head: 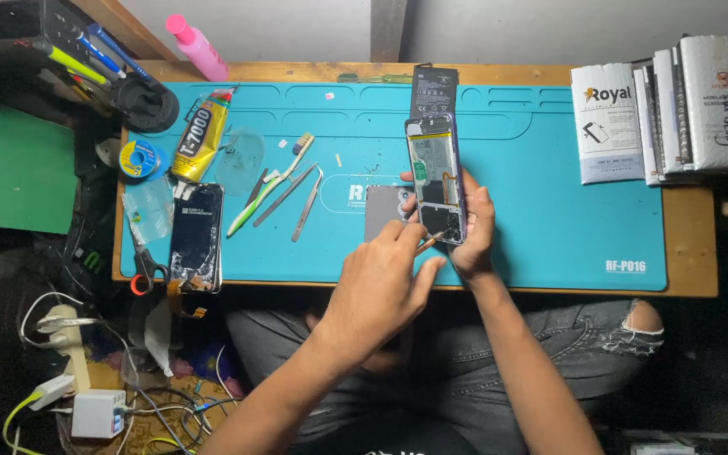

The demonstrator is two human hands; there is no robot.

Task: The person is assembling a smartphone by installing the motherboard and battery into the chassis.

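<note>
Opened phone [438, 181] mid-repair, centre of frame

Back cover [383, 211] already off (lying on the blue mat [549, 185] just left), battery [433, 91] out above; right hand [475, 227] gripping phone, left hand [381, 286] fingers pinching thin stick [430, 243] at its lower end; reassembly still ahead.

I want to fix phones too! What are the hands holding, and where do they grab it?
The right hand grips the opened phone around its lower end. The left hand pinches a thin tool near its back end.

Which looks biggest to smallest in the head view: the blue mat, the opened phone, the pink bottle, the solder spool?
1. Blue mat
2. Opened phone, held nearer the camera
3. Pink bottle
4. Solder spool
</note>
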